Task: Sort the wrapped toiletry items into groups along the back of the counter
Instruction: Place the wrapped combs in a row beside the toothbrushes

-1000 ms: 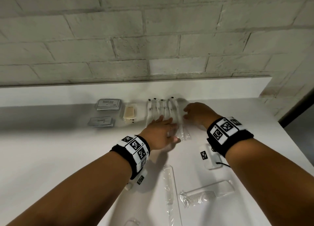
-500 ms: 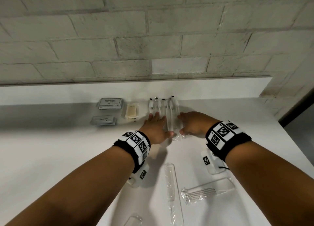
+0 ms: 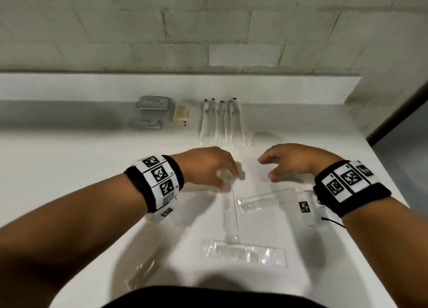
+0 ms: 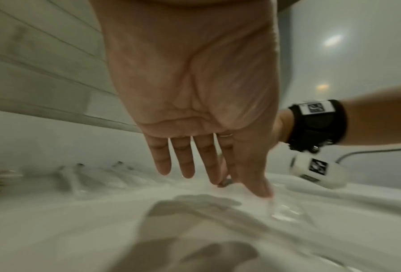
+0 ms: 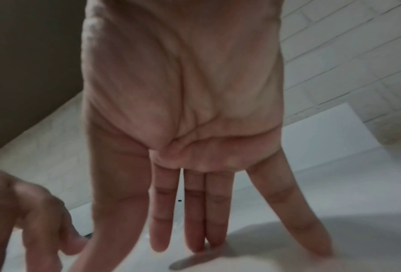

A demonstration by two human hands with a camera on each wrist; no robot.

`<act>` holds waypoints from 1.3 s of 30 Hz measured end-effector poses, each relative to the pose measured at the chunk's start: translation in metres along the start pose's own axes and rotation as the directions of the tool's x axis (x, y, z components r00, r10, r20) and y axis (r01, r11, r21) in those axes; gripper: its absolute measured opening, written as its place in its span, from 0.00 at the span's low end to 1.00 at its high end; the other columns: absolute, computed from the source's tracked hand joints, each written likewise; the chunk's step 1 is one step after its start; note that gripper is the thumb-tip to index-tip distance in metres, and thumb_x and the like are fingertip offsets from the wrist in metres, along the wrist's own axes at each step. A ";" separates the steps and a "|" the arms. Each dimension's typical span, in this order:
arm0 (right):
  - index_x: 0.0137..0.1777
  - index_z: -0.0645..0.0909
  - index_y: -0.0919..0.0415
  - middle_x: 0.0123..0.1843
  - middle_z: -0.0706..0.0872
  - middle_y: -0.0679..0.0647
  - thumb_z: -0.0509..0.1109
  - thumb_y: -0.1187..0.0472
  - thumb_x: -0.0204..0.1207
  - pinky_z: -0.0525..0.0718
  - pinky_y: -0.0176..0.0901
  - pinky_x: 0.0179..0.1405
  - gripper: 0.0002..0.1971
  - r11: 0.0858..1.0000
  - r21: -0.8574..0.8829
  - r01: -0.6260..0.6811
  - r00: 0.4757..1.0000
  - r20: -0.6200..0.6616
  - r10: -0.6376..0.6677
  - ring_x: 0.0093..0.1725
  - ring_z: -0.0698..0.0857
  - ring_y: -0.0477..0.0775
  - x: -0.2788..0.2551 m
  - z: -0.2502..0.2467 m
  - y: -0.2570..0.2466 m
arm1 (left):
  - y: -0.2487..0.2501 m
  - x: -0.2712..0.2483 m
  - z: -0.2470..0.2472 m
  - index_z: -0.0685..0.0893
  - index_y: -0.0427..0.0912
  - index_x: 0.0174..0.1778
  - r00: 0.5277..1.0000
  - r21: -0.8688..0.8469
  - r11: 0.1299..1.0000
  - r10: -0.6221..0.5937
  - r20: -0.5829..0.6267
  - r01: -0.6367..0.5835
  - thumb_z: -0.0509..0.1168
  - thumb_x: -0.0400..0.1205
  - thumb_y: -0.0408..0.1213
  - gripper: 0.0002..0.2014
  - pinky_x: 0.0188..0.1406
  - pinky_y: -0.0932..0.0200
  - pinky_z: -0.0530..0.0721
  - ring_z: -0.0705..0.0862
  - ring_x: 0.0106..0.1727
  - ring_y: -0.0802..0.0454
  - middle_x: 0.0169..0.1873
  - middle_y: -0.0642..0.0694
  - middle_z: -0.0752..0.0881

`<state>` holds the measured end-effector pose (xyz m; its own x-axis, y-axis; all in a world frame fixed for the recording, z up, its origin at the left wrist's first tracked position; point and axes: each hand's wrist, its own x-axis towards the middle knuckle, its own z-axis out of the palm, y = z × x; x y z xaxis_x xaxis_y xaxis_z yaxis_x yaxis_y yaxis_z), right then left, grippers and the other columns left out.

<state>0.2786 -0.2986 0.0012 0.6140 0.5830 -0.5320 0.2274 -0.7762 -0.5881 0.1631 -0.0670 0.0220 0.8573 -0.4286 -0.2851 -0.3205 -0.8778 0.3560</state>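
Observation:
A row of wrapped toothbrushes (image 3: 220,120) lies at the back of the white counter (image 3: 69,169). Left of it sit a wrapped soap (image 3: 180,114) and two grey packets (image 3: 154,103). Nearer me, a loose wrapped toothbrush (image 3: 229,210) lies lengthwise. My left hand (image 3: 228,173) is at its far end, and thumb and forefinger (image 4: 225,171) seem to pinch the wrapper there. My right hand (image 3: 266,169) hovers empty just right of it with fingers (image 5: 194,220) straight. Two wrapped combs (image 3: 266,200) (image 3: 245,253) lie near the front.
Another clear wrapped item (image 3: 143,268) lies at the front left, blurred. The raised ledge (image 3: 185,85) and brick wall (image 3: 208,30) close off the back. The counter's right edge (image 3: 393,187) drops off beside my right wrist.
Both hands have drawn back toward me from the toothbrush row, which now lies untouched. My left hand has come onto the loose toothbrush's far end. My head has tilted down, showing more of the front.

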 end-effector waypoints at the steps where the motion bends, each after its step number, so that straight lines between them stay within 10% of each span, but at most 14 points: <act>1: 0.68 0.79 0.53 0.68 0.80 0.43 0.81 0.66 0.66 0.74 0.40 0.72 0.29 0.999 -0.040 0.005 1.000 0.020 -0.004 0.69 0.78 0.41 -0.010 0.006 0.000 | 0.008 -0.004 0.008 0.82 0.55 0.65 0.998 0.041 0.999 0.027 0.058 -0.029 0.71 0.74 0.43 0.22 0.69 0.55 0.74 0.73 0.69 0.57 0.69 0.59 0.77; 8: 0.70 0.74 0.48 0.67 0.72 0.47 0.79 0.55 0.67 0.77 0.50 0.63 0.31 0.800 -0.600 -0.026 0.987 -0.141 -0.074 0.67 0.72 0.53 -0.056 0.064 -0.007 | 0.022 -0.008 0.036 0.78 0.52 0.63 0.994 0.223 0.973 -0.075 0.081 0.056 0.75 0.70 0.48 0.25 0.58 0.53 0.75 0.74 0.59 0.49 0.56 0.53 0.80; 14: 0.58 0.79 0.59 0.57 0.85 0.54 0.76 0.57 0.71 0.81 0.50 0.56 0.17 0.791 -0.581 -0.192 0.981 -0.148 0.129 0.53 0.83 0.57 -0.063 0.073 -0.021 | 0.027 -0.019 0.038 0.78 0.50 0.44 0.965 0.226 0.942 -0.261 0.030 0.247 0.68 0.75 0.49 0.09 0.46 0.55 0.73 0.77 0.54 0.47 0.45 0.50 0.76; 19: 0.47 0.75 0.53 0.45 0.80 0.48 0.76 0.61 0.70 0.71 0.39 0.30 0.12 0.890 -0.444 -0.104 0.992 -0.112 0.060 0.42 0.79 0.53 -0.083 0.075 -0.031 | 0.030 -0.058 0.023 0.76 0.47 0.47 0.896 -0.060 0.901 -0.434 -0.094 0.430 0.72 0.74 0.51 0.15 0.34 0.58 0.68 0.77 0.46 0.49 0.43 0.51 0.79; 23: 0.42 0.76 0.49 0.39 0.80 0.45 0.79 0.63 0.66 0.74 0.39 0.30 0.15 0.944 -0.330 0.006 1.000 0.028 0.003 0.34 0.78 0.47 -0.109 0.099 -0.049 | 0.036 -0.109 0.035 0.77 0.51 0.49 0.825 -0.059 0.826 -0.552 0.121 0.561 0.77 0.68 0.52 0.20 0.38 0.58 0.71 0.77 0.45 0.52 0.40 0.57 0.78; 28: 0.63 0.70 0.57 0.58 0.83 0.54 0.78 0.59 0.67 0.75 0.44 0.40 0.27 0.803 -0.595 0.027 0.999 0.001 -0.033 0.48 0.80 0.56 -0.114 0.138 -0.057 | 0.047 -0.135 0.073 0.74 0.44 0.60 0.700 -0.041 0.700 -0.710 0.077 0.713 0.77 0.68 0.49 0.29 0.30 0.60 0.70 0.79 0.41 0.52 0.43 0.51 0.80; 34: 0.66 0.74 0.59 0.63 0.75 0.56 0.75 0.60 0.70 0.78 0.48 0.54 0.24 0.694 -0.717 0.063 0.994 -0.015 -0.105 0.61 0.77 0.59 -0.114 0.154 -0.065 | 0.055 -0.136 0.088 0.82 0.42 0.53 0.663 -0.101 0.657 -0.748 0.038 0.747 0.74 0.71 0.47 0.19 0.35 0.60 0.75 0.82 0.42 0.49 0.43 0.49 0.84; 39: 0.59 0.71 0.56 0.55 0.82 0.54 0.66 0.67 0.72 0.74 0.43 0.41 0.16 0.729 -0.674 0.119 0.993 0.067 -0.100 0.46 0.77 0.54 -0.108 0.156 -0.067 | 0.058 -0.138 0.093 0.78 0.41 0.62 0.672 -0.194 0.657 -0.740 0.018 0.729 0.69 0.77 0.41 0.19 0.44 0.58 0.75 0.82 0.54 0.45 0.56 0.44 0.84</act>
<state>0.0789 -0.2724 0.0029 0.5361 0.6722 -0.5106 0.7481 -0.6585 -0.0815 -0.0116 -0.0786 -0.0008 0.8063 0.3582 -0.4708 0.4925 -0.8473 0.1987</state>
